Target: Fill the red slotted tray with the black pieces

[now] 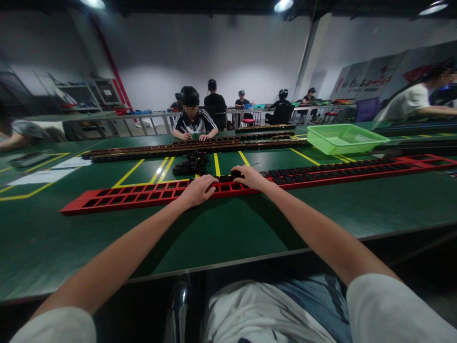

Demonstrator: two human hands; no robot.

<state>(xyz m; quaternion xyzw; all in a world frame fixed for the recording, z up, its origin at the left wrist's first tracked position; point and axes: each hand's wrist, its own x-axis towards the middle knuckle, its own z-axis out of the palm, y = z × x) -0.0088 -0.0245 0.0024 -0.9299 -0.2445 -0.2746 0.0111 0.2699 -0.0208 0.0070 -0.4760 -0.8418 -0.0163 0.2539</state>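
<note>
Laying the left hand [201,189] across the red frame [228,194], loosely bending its fingers, and arching the right hand [250,177] just beside it, reaching its fingertips down at the left end of the black pieces [303,177]. Not being able to tell a pinch from a plain touch with either hand, showing too little of the fingertips. Placing the frame lengthwise along the worktop [228,228], crossing in front of the body and slanting farther away toward the right.

Possibly risking a crooked or half-seated piece, by pressing on one edge only. Perhaps risking a sliding or turning frame, by pushing harder with one hand than with the other, showing no clamp at either side. Possibly jarring neighbouring pieces loose, by dragging the right hand over the filled stretch. Maybe scattering the black pile [189,164] just beyond the frame, by reaching forward carelessly with the left hand.

Looking long, narrow and probably stiff, showing plain red along the rails. Dividing into two rows of openings by thin crossbars, gaping bare on the left, filling with dark pieces right of the hands, and showing larger gaps near the right end. Narrowing at the left into a solid, sloping tip.
</note>
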